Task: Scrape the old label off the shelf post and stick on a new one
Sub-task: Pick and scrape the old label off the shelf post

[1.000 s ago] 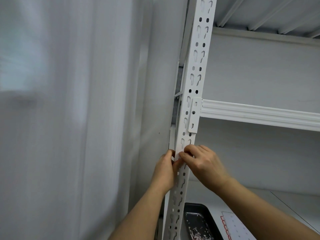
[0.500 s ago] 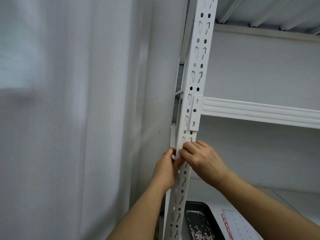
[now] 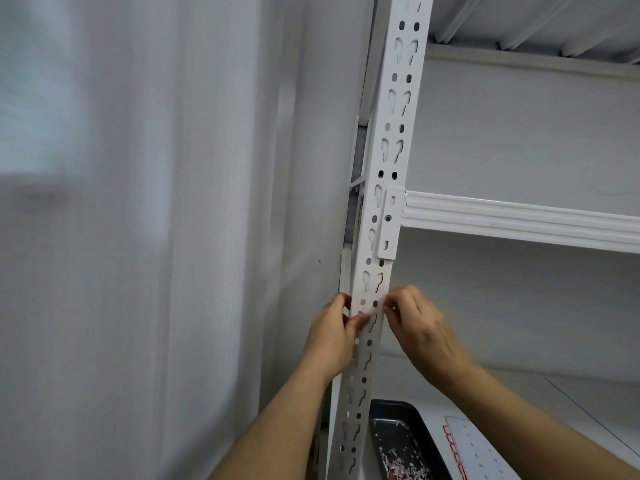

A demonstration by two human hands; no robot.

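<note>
— Label (image 3: 372, 306) first: where is it?

— Low centre of the frame, a pale, see-through strip lying across the front of the white shelf post (image 3: 388, 188), just below the bracket where the crossbeam (image 3: 519, 220) joins. The post's holes show faintly through it.

— And what's nearest to us?

— Two bare forearms coming up from the bottom edge. Between them, at the bottom, a dark tray (image 3: 420, 434) sits on the lower shelf with pinkish-white scrapings in it, and just right of it lies a white sheet (image 3: 474, 448) with a red-marked edge.

— The hands?

— The left hand (image 3: 332, 336) is wrapped against the post's left side, fingers curled, thumb and fingertip pinching the strip's left end. The right hand (image 3: 420, 327) is blurred, but its fingers are bent together at the strip's right end and seem to pinch it. So each hand has one end, with the strip stretched flat over the post between them.

— Behind that?

— The crossbeam runs off to the right edge, the underside of a higher shelf (image 3: 536, 22) fills the upper right, and a pale curtain (image 3: 121, 220) hangs down the whole left half.
</note>
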